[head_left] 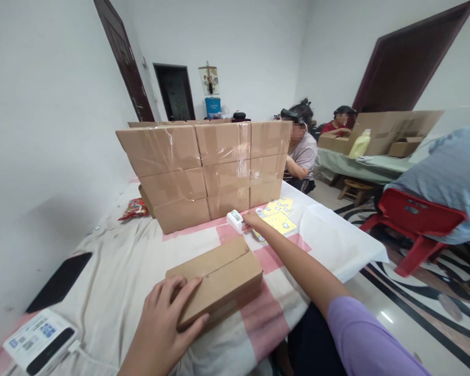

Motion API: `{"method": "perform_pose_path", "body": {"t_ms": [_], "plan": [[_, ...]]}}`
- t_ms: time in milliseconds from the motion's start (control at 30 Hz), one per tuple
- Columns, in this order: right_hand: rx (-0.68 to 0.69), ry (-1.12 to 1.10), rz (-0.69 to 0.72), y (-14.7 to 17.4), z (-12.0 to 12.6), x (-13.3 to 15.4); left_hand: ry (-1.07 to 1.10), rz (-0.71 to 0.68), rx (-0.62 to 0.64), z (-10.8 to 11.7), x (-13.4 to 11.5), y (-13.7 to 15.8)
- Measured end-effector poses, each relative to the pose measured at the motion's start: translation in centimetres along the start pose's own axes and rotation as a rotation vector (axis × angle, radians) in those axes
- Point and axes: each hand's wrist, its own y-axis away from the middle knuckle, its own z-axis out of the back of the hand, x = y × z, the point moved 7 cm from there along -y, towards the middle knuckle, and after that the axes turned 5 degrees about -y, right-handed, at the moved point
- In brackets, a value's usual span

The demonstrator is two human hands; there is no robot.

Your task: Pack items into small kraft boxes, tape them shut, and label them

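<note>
A closed, oblong brown cardboard box [223, 282] is lightly covered at its near left end by the left hand [162, 318], whose fingers are spread, the index laid on the lid and the thumb set along the near side; a seam in the lid is seen to begin just ahead of that index fingertip, and most of the box is left uncovered to the right of the fingers. The right hand [254, 219] is stretched out beyond the far right end of the box, its fingers bunched at the right side of a small white block-shaped device [235, 221]; whether the device is pinched or only touched cannot be told. Just to the right of those fingers, yellow shapes with pale patches [280, 223] are seen on the bench, which is covered by a white-and-pink cloth [268, 308]. Beyond both hands, and near the right fingertips, a wall of brown cardboard boxes bound with clear shiny film or tape [207, 169] is stacked three high and three across. A crumpled red shiny packet [134, 210] is placed far beyond the left fingers, by the left end of the wall. Well to the left of the left fingers, a flat black rectangular object [60, 279] is laid, and nearer, a white device with a black panel and a printed label [41, 342] is joined to a white cable [92, 359].
</note>
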Motion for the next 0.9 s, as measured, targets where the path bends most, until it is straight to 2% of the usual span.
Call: {"method": "perform_pose_path", "body": {"t_ms": [900], "plan": [[-0.003, -0.073, 0.087, 1.1, 0.0, 0.5, -0.05, -0.04, -0.022, 0.0, -0.2, 0.0]]}}
